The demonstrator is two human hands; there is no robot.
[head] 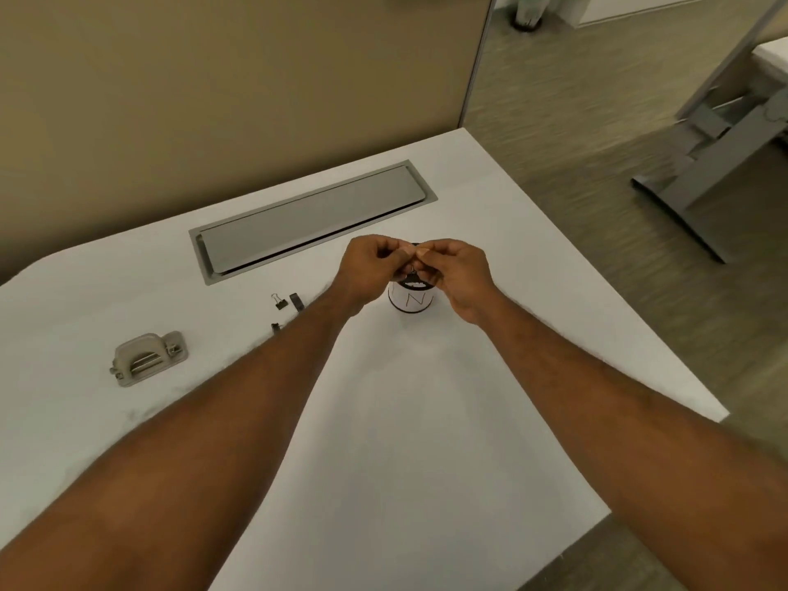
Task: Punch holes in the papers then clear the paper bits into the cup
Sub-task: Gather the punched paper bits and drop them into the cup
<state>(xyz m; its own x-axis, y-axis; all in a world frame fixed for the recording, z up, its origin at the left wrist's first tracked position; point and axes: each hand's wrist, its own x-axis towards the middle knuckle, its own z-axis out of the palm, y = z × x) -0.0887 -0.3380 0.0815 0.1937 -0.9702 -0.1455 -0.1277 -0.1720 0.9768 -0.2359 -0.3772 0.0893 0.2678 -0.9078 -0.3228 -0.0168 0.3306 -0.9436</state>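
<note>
A small white cup (411,301) with a dark rim and a drawn "N" stands on the white desk (426,420), right of centre. Both hands hover directly over its mouth and hide most of the rim. My left hand (370,266) and my right hand (453,268) have curled fingers, and their thumbs and fingertips meet in a pinch above the cup. They seem to pinch tiny paper bits, too small to see clearly. A grey hole punch (147,358) sits on the desk at the left, away from both hands.
Small black binder clips (279,301) and two other dark metal pieces (295,301) lie left of the cup. A grey cable hatch (311,219) is set into the desk behind it. A beige partition stands at the back. The desk's edge drops to the floor on the right.
</note>
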